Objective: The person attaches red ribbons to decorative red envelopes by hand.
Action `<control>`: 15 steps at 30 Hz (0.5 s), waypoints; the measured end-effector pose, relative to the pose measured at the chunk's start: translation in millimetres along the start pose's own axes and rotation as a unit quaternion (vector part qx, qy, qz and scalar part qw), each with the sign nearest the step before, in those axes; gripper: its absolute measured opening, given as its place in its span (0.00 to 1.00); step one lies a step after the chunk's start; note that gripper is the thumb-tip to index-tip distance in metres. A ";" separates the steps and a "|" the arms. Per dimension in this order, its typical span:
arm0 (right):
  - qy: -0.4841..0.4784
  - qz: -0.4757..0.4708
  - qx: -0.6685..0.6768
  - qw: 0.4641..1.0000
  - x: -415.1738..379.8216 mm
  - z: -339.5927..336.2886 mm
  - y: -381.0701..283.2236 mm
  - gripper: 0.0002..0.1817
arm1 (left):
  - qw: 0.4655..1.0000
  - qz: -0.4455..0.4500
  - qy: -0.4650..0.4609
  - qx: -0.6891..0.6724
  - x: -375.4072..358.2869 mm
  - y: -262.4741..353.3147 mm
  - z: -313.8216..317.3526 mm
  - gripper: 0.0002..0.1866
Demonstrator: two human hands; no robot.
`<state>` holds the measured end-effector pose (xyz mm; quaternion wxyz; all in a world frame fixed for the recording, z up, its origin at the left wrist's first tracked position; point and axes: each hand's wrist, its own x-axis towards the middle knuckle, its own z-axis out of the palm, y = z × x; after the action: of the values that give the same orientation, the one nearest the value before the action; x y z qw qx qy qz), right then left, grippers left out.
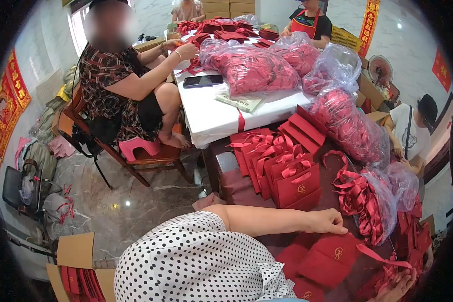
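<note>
My left hand (pixel 327 221) is closed in a pinch at the upper edge of a flat red gift bag (pixel 332 256) with a gold logo. A red ribbon (pixel 382 255) runs from that bag's right side to my right hand (pixel 400 286) at the lower right. The fingers of my right hand are closed on the ribbon's end. More flat red bags (pixel 292 256) lie under and beside this one. Just beyond my left hand, a row of upright red bags with ribbon handles (pixel 292 183) stands on the dark table.
Loose red ribbons (pixel 360 201) spill from a clear plastic bag (pixel 382 196) on the right. Large filled plastic bags (pixel 256 65), a phone (pixel 203 81) and red pieces cover the white table (pixel 206 113). Several people sit around it. An open carton (pixel 75 251) stands lower left.
</note>
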<state>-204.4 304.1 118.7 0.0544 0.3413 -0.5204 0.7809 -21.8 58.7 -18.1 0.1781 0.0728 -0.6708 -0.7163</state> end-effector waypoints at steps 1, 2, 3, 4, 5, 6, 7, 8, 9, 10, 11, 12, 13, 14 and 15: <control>0.004 0.001 -0.011 1.000 0.1 0.8 -0.6 0.10 | 1.000 0.000 0.001 -0.001 -1.4 3.8 0.3 0.21; 0.009 0.003 -0.023 1.000 0.1 1.0 -1.5 0.12 | 0.999 -0.040 -0.004 -0.027 -2.4 7.7 0.1 0.20; 0.009 0.003 -0.023 1.000 -0.6 -0.7 -3.0 0.12 | 0.995 -0.079 -0.009 -0.054 -3.9 12.6 0.0 0.19; 0.020 0.017 -0.015 1.000 -1.8 -4.0 -4.8 0.14 | 0.995 -0.080 -0.009 -0.055 -5.7 17.3 0.1 0.19; 0.032 0.030 -0.006 0.999 -2.4 -5.8 -5.7 0.16 | 0.996 -0.076 -0.002 -0.048 -7.8 22.2 0.3 0.18; 0.032 0.031 -0.007 0.999 -1.2 -4.8 -2.3 0.16 | 0.997 -0.072 0.004 -0.042 -8.9 24.6 0.5 0.17; 0.045 -0.016 0.028 0.998 1.4 -2.5 4.4 0.19 | 0.996 -0.073 0.004 -0.042 -8.6 24.0 0.9 0.17; 0.058 -0.063 0.062 0.994 4.1 -0.7 8.4 0.22 | 0.996 -0.071 0.002 -0.051 -8.2 22.8 1.5 0.17; 0.059 -0.063 0.061 0.994 6.6 0.2 8.8 0.22 | 0.996 -0.071 0.000 -0.060 -7.8 21.1 2.2 0.17; 0.058 -0.068 0.046 0.995 8.8 1.2 8.6 0.24 | 0.996 -0.072 -0.001 -0.060 -6.4 16.8 2.6 0.17; 0.057 -0.073 0.030 0.995 10.1 2.4 8.3 0.26 | 0.997 -0.052 -0.007 -0.057 -4.2 10.5 2.6 0.17; 0.057 -0.072 0.030 0.995 9.7 4.3 7.3 0.26 | 0.998 -0.032 -0.013 -0.055 -2.7 5.9 2.5 0.17; 0.044 -0.076 0.019 0.996 8.5 6.5 5.7 0.27 | 0.998 -0.034 -0.012 -0.056 -0.7 1.6 2.4 0.17; 0.030 -0.081 0.009 0.996 6.9 8.2 4.5 0.28 | 0.998 -0.032 -0.010 -0.050 1.4 -2.7 2.5 0.17; 0.030 -0.079 0.007 0.996 5.0 9.4 3.8 0.28 | 0.999 -0.030 -0.007 -0.045 0.8 -1.7 3.3 0.17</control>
<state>-205.4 293.0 120.9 0.1295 0.3580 -0.4839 0.7879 -23.9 61.6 -19.4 0.1549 0.0795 -0.6365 -0.7514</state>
